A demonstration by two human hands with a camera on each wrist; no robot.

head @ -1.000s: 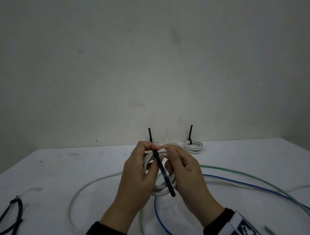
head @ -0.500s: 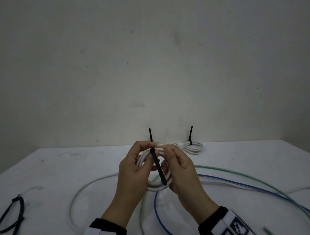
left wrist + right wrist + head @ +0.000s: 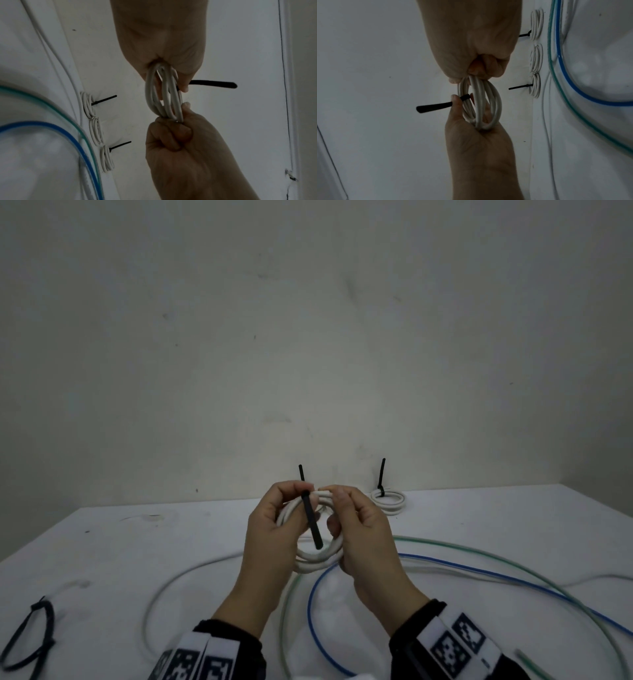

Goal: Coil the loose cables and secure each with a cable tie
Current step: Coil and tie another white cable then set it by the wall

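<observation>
I hold a white cable coil (image 3: 318, 559) upright above the table, one hand on each side. My left hand (image 3: 301, 501) grips its left side, and the thumb pins a black cable tie (image 3: 311, 522) against the strands. The tie's free tail sticks out past the thumb in the left wrist view (image 3: 212, 84) and in the right wrist view (image 3: 435, 106). My right hand (image 3: 337, 508) curls round the coil's right side, its fingers closed on the strands (image 3: 171, 132). Where the tie passes behind the coil is hidden.
A tied white coil (image 3: 388, 501) lies at the back by the wall, and more coils (image 3: 96, 132) sit beside it. Loose blue (image 3: 479, 573), green (image 3: 513, 563) and pale cables (image 3: 178, 580) loop over the table (image 3: 137, 542). Black ties (image 3: 30, 631) lie front left.
Both hands lifted the coil slightly and drew closer to me. The tie's visible tail has shortened and swung nearer upright.
</observation>
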